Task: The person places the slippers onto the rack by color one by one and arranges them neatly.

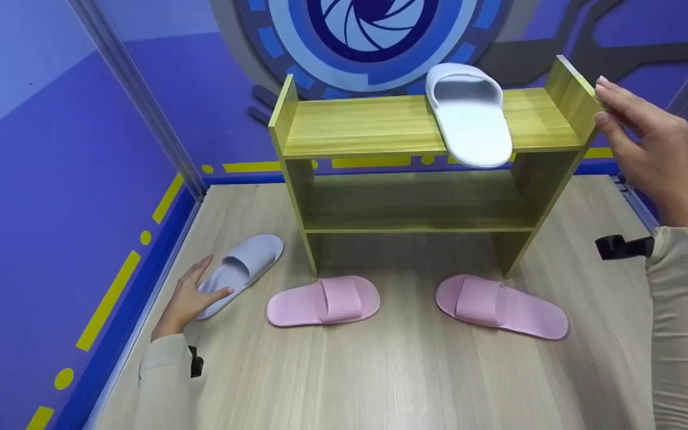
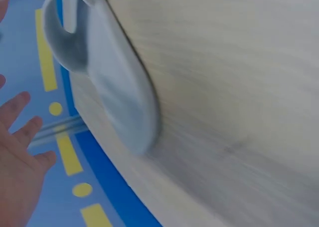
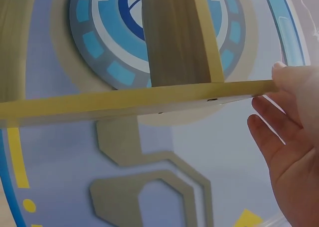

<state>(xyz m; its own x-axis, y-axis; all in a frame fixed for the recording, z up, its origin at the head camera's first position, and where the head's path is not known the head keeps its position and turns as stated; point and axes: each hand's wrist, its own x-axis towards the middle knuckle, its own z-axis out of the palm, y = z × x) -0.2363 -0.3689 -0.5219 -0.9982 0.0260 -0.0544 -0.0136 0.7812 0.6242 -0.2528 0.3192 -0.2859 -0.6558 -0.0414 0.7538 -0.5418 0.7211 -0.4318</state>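
Note:
A grey-blue slipper [image 1: 252, 258] lies on the floor at the left, toe strap away from me. My left hand [image 1: 192, 295] is over its heel end with fingers spread; the left wrist view shows a gap between this hand [image 2: 20, 157] and the slipper [image 2: 122, 82]. At the upper right corner of a wooden shoe rack [image 1: 368, 122], my right hand [image 1: 654, 140] holds the side panel. In the right wrist view, the panel's end [image 3: 239, 89] sits between thumb and fingers of that hand [image 3: 291, 142]. A white-looking slipper [image 1: 478, 128] lies on the top shelf, its heel overhanging the front edge.
Two pink slippers, the left one [image 1: 302, 304] and the right one [image 1: 529, 310], lie on the wood-look floor [image 1: 392, 382] before the rack, toes toward each other. A blue patterned wall [image 1: 159, 89] stands behind and to the left. The rack's lower shelf [image 1: 415, 203] is below the top one.

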